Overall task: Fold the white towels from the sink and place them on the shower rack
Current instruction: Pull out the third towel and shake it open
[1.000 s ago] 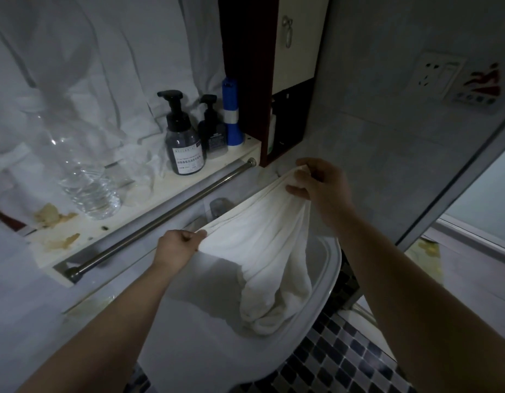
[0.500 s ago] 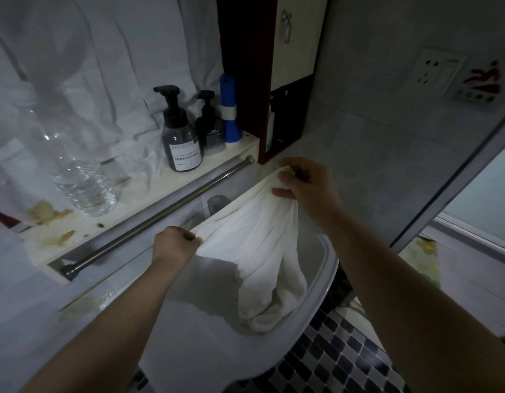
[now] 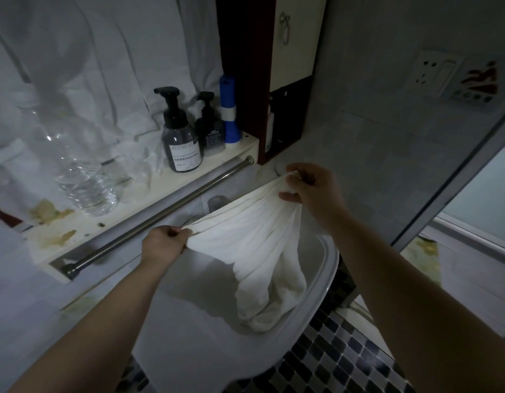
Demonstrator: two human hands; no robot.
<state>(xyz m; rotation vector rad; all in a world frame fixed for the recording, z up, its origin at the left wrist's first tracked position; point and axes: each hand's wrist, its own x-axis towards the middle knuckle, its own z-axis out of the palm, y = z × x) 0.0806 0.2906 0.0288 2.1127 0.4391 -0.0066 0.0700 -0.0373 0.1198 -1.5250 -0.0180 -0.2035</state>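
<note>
On the head camera I see the left hand (image 3: 163,245) and right hand (image 3: 313,191) each gripping a top corner of the white towel (image 3: 257,245), holding it above the sink (image 3: 331,262). Its bunched lower end lies inside the basin near the right rim. A clear water bottle (image 3: 87,188) on the shelf (image 3: 138,205) holds little water.

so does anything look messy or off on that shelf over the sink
Yes: yellow-brown stains blotch the shelf at its left end, beside the clear plastic bottle, possibly a dried spill.
</note>
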